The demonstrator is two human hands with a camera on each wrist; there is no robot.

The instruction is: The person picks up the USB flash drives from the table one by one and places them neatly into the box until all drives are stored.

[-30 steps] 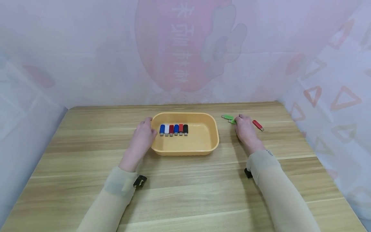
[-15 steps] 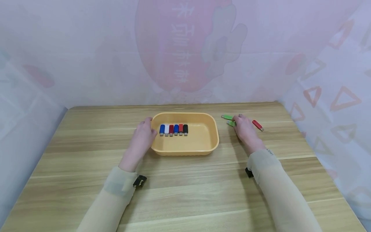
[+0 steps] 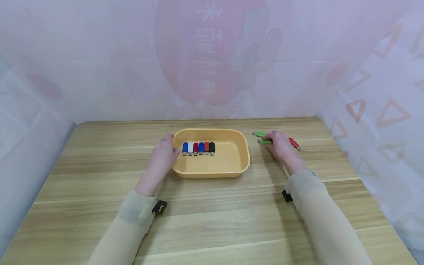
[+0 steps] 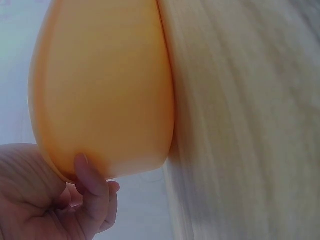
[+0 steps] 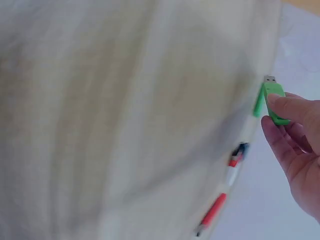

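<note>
R hand (image 3: 279,146), near table's (image 3: 212,221) far right corner: fingers pinched on green USB stick (image 3: 264,142). 2nd green stick (image 3: 259,134) just beyond, red stick (image 3: 294,143) beside. L hand (image 3: 163,156): fingers curled round left rim of yellow tray (image 3: 232,162), mid-table, w/ six sticks (image 3: 198,148) in a row inside.

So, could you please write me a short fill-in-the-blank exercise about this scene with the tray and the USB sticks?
1. The right hand pinches a ____ USB stick.
2. The left hand grips the rim of the ____ tray.
3. Inside the tray lie ____ USB sticks in a row.
4. Beside the right hand, on the table, lies a ____ USB stick not yet picked up.

Missing words: green; yellow; six; red
</note>
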